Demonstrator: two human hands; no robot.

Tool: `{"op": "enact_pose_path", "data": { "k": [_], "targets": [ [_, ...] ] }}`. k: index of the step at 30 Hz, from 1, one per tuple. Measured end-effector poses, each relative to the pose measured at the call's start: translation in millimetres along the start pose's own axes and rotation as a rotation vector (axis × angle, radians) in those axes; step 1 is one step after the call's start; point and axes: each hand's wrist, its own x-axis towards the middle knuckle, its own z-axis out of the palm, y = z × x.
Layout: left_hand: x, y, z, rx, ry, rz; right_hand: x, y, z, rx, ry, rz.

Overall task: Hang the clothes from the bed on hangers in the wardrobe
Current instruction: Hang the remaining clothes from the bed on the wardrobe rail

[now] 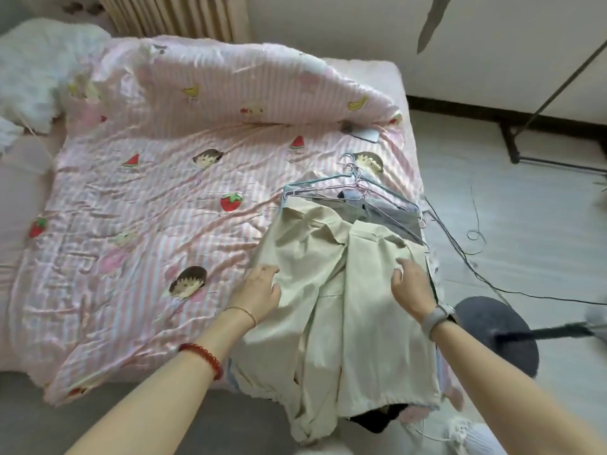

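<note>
At five o'clock on the bed (197, 198), a cream jacket (354, 307), judged soft, light and limp, is pressed under the left hand (261, 292) and right hand (410, 285), fingers loosely curled, nothing clasped; shoulders are best taken, hangers (361, 192) just beyond.

Open quilt (170, 198) spreads left; wire hangers (368, 192) crowd the far side of the cream jacket (345, 290), cables (466, 244) trailing right.
</note>
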Motion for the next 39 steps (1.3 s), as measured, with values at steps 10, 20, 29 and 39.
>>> {"op": "enact_pose_path", "data": {
  "k": [10, 20, 29, 39],
  "targets": [
    [189, 84, 56, 0.226, 0.088, 0.184, 181, 35, 3, -0.025, -0.102, 0.101],
    [293, 44, 42, 0.519, -0.063, -0.067, 218, 53, 43, -0.172, 0.004, 0.098],
    [214, 19, -18, -0.037, 0.296, 0.091, 188, 9, -6, 0.024, 0.355, -0.321],
    [-12, -75, -114, 0.135, 0.756, -0.149, 100, -152, -19, 0.046, 0.043, -0.784]
  ]
}}
